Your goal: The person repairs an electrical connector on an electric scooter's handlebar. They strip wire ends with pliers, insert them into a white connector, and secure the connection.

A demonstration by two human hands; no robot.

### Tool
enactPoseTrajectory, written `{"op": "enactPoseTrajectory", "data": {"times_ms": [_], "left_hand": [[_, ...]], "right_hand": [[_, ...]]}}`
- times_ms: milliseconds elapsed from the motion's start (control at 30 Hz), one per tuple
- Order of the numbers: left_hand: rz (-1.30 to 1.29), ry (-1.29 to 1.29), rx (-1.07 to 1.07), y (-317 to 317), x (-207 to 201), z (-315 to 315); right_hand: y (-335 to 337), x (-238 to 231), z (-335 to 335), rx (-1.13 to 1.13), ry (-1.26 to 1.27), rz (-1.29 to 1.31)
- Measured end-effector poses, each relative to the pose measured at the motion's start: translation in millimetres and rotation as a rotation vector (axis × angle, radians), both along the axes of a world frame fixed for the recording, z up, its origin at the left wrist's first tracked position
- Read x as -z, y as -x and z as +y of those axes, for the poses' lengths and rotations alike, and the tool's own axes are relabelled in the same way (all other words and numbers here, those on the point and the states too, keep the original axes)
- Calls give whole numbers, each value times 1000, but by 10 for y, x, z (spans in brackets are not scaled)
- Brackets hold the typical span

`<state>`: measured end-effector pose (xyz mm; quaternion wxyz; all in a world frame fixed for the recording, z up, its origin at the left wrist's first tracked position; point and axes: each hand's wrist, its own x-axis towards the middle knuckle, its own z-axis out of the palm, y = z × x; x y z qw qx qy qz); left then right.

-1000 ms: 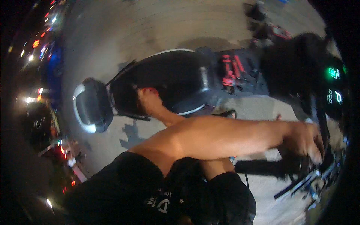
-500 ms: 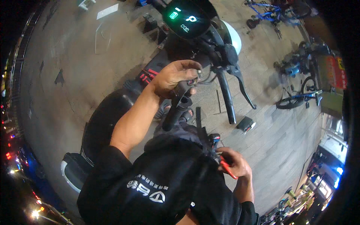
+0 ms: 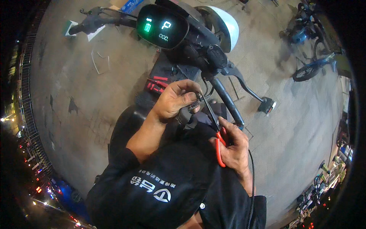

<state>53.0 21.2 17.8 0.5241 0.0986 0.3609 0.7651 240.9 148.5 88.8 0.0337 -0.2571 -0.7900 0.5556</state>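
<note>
- Scissors (image 3: pixel 213 126) with orange-red handles sit in the person's right hand (image 3: pixel 233 147), fingers closed through the loops, dark blades angled up toward the left hand.
- Left hand (image 3: pixel 173 100) is clamped shut on a small dark part (image 3: pixel 193 105), likely a connector or wire end, pinched between thumb and fingertips just below the scooter's handlebar (image 3: pixel 225 101).
- Blade tips meet that pinched part; whether they already bite into it cannot be told at this size.
- Scooter's lit dashboard (image 3: pixel 163 26) glows green above the hands, with the brake lever (image 3: pixel 244 82) reaching out to the right and red-handled tools (image 3: pixel 156 83) lying on the footboard below.
- Bicycles (image 3: pixel 310 66) stand on the concrete floor (image 3: pixel 76 87) well apart, at the upper right.
- Doing the cut well looks to call for holding the part steady in the left pinch, keeping the fingertips clear of the blades, and closing the scissors in short, controlled snips near the tips so nearby cables under the handlebar stay untouched.
</note>
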Motion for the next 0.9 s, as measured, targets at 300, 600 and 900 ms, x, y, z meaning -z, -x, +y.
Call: {"op": "enactPoseTrajectory", "data": {"times_ms": [300,600,900], "left_hand": [[74,-32,59,14,10,23],[47,-122,4,-18,74,-2],[68,-112,11,-41,79,26]], "right_hand": [[29,-116,42,-91,-228,21],[-31,-112,78,-90,-239,40],[-85,-117,72,-86,-270,21]]}}
